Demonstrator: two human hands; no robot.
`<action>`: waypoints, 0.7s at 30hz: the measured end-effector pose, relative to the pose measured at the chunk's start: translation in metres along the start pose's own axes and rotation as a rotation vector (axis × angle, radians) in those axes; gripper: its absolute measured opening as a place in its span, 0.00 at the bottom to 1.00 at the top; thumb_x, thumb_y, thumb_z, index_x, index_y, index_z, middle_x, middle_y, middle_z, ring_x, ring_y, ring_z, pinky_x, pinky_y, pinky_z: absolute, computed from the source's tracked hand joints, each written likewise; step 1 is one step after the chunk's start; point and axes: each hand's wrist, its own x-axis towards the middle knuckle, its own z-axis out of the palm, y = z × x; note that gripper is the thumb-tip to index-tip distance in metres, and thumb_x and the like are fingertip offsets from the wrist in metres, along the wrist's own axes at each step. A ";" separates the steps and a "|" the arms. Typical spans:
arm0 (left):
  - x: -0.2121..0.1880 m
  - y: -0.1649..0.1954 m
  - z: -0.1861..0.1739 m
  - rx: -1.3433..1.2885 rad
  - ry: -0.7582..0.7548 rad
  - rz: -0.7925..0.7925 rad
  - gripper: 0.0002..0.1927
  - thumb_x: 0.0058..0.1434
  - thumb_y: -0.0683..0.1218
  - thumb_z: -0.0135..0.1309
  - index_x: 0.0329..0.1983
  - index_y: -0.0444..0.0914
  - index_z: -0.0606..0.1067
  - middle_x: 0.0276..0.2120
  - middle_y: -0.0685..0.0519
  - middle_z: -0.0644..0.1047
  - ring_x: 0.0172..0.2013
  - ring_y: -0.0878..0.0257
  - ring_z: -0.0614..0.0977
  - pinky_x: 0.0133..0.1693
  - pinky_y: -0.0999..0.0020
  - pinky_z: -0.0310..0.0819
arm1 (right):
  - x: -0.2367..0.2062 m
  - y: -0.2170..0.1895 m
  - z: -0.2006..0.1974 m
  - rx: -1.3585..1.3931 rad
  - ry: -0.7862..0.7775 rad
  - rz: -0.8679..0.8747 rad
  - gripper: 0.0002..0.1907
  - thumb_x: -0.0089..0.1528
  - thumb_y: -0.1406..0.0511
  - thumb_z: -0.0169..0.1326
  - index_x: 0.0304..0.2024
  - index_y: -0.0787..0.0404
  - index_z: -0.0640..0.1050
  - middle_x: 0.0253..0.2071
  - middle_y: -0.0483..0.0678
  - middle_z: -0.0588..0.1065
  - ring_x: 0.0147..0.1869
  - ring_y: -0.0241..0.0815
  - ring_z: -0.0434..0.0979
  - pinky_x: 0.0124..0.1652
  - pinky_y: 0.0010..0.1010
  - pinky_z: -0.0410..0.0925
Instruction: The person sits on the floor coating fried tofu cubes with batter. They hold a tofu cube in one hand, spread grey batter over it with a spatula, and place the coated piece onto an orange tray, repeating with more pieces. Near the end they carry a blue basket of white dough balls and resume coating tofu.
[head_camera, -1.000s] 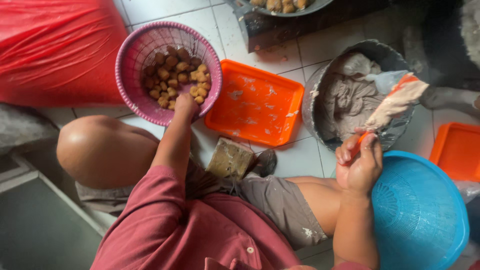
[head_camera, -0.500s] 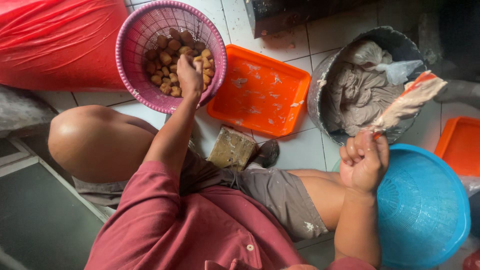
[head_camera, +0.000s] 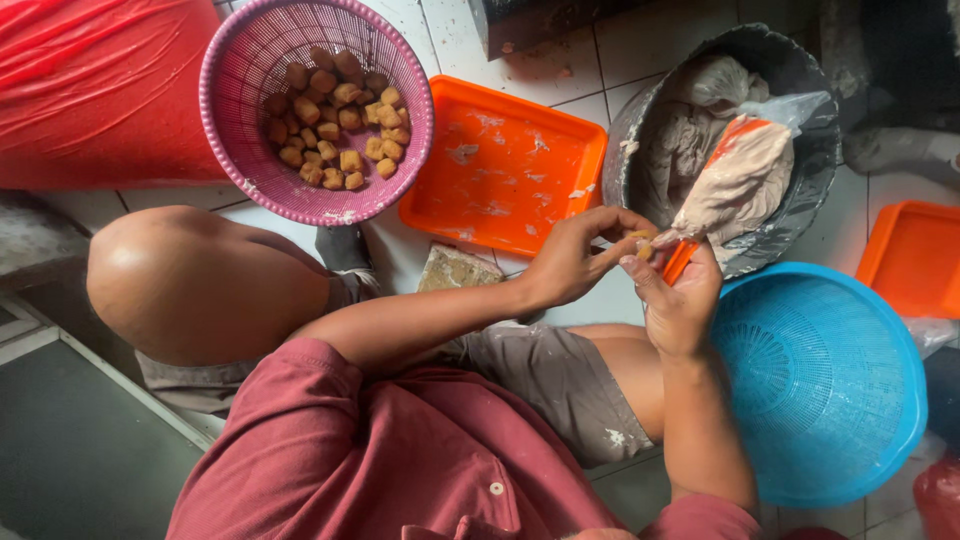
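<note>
Touching hands (head_camera: 575, 262) (head_camera: 676, 300), tofu puff (head_camera: 644, 245) between

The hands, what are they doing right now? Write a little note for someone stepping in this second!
Left hand: fingertips pinch a small brown puff piece at the bag's tip.
Right hand: grips the piping bag of pale paste over the grey basin.
Pink basket: holds many brown puffs.
Orange tray: smeared, no pieces on it.
Blue basket: nothing in it.
Whether this piece is filled cannot be told.
</note>
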 end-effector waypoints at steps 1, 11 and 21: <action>0.001 0.002 -0.001 0.002 -0.001 0.029 0.10 0.69 0.45 0.56 0.49 0.35 0.78 0.40 0.52 0.82 0.41 0.66 0.82 0.46 0.69 0.78 | -0.001 0.002 -0.001 -0.017 0.003 -0.006 0.18 0.61 0.74 0.65 0.46 0.59 0.69 0.34 0.40 0.69 0.29 0.25 0.63 0.27 0.17 0.57; 0.007 0.000 -0.010 -0.537 -0.309 -0.312 0.12 0.75 0.49 0.50 0.53 0.35 0.73 0.43 0.57 0.75 0.44 0.69 0.77 0.50 0.66 0.79 | -0.004 -0.004 -0.022 0.155 0.014 -0.034 0.14 0.65 0.66 0.62 0.47 0.61 0.71 0.40 0.45 0.73 0.32 0.28 0.65 0.27 0.18 0.57; 0.014 0.007 -0.016 -0.513 -0.203 -0.433 0.11 0.70 0.47 0.53 0.50 0.36 0.74 0.46 0.51 0.80 0.45 0.63 0.84 0.42 0.68 0.80 | -0.001 0.000 -0.021 -0.237 0.134 -0.146 0.10 0.69 0.66 0.59 0.47 0.65 0.73 0.36 0.42 0.71 0.30 0.27 0.64 0.30 0.20 0.59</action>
